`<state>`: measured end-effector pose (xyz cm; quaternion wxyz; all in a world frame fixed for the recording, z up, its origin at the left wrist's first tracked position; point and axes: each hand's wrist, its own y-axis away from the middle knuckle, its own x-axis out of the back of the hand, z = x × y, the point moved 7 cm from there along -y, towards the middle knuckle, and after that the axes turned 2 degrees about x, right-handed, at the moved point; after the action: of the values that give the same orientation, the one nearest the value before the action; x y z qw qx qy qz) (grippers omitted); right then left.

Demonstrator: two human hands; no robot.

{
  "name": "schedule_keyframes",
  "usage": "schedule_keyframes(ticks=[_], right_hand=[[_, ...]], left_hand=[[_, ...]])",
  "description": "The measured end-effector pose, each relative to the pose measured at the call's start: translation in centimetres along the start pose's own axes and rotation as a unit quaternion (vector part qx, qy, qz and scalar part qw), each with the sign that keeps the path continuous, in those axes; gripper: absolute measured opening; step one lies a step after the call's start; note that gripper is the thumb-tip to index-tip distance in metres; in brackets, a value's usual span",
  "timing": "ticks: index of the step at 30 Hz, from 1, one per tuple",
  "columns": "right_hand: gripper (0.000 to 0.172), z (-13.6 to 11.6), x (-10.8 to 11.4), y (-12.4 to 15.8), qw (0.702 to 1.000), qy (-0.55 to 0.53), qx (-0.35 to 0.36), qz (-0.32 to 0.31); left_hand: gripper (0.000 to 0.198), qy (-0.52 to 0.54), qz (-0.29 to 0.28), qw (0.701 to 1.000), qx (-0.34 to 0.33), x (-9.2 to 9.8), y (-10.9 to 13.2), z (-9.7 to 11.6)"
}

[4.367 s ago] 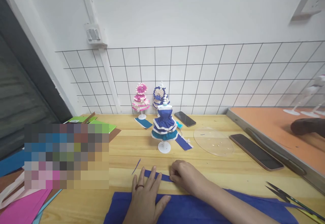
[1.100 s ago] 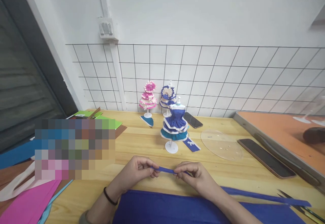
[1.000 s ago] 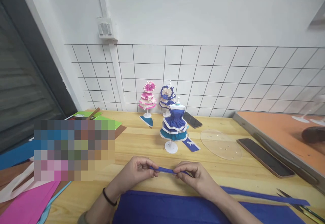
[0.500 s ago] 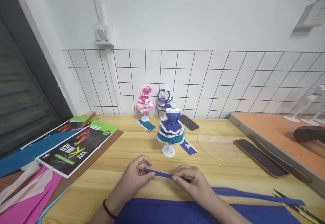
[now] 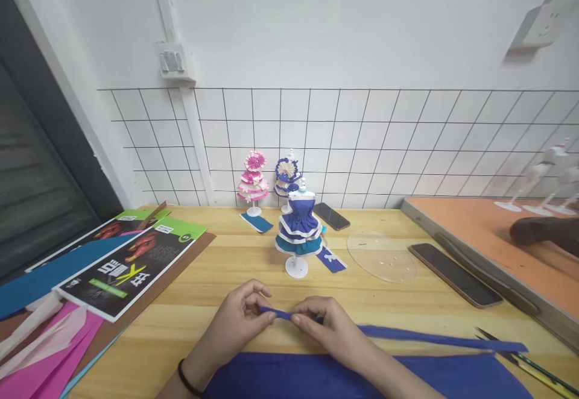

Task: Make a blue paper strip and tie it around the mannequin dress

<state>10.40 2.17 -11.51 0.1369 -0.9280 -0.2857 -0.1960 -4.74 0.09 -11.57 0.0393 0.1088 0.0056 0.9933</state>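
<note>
My left hand [image 5: 235,320] and my right hand [image 5: 323,326] pinch a narrow blue paper strip [image 5: 283,314] between thumbs and fingertips, with a short length showing between them. The strip's loose tail runs out past my right hand to the scissors at the right. Below my wrists lies a wide blue paper sheet [image 5: 271,381] on the wooden table [image 5: 194,333]. Beyond my hands stands a small white dress form [image 5: 297,266] wearing a ruffled dress [image 5: 301,221] in blue, white and teal.
Two other decorated figures, one pink [image 5: 253,185] and one blue [image 5: 287,173], stand at the back. Scissors [image 5: 511,357], a phone [image 5: 455,275] and a clear disc [image 5: 384,257] are at right. Printed pads [image 5: 131,266] and coloured papers [image 5: 58,351] lie at left.
My right hand has come closer to my left, so less strip shows between them. Both hands keep their pinch. The whole view has shifted slightly.
</note>
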Motion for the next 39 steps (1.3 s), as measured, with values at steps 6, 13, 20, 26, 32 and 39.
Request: schedule_keyframes(ticks=[6, 13, 20, 26, 32, 39], right_hand=[[0.035, -0.3, -0.1, 0.0, 1.000, 0.013, 0.018, -0.003], [0.035, 0.1, 0.1, 0.2, 0.998, -0.038, 0.005, 0.043], [0.037, -1.1, 0.0, 0.4, 0.997, -0.010, 0.034, 0.071], [0.037, -1.3, -0.4, 0.5, 0.997, -0.004, 0.036, 0.063], [0.041, 0.3, 1.2, 0.4, 0.995, -0.075, -0.015, 0.070], [0.047, -0.2, 1.3, 0.7, 0.986, 0.142, 0.051, 0.069]], left_hand=[[0.026, 0.035, 0.010, 0.999, 0.008, 0.3, -0.2, 0.0], [0.050, 0.147, -0.001, 0.988, 0.042, -0.2, -0.3, -0.5], [0.032, 0.207, -0.017, 0.977, 0.051, -3.2, 0.2, -0.8], [0.029, 0.255, 0.010, 0.963, 0.084, -3.1, 0.1, -1.8], [0.018, 0.321, 0.064, 0.942, 0.078, -1.0, -0.2, -1.9], [0.012, 0.385, 0.123, 0.909, 0.104, 0.6, -0.2, -2.4]])
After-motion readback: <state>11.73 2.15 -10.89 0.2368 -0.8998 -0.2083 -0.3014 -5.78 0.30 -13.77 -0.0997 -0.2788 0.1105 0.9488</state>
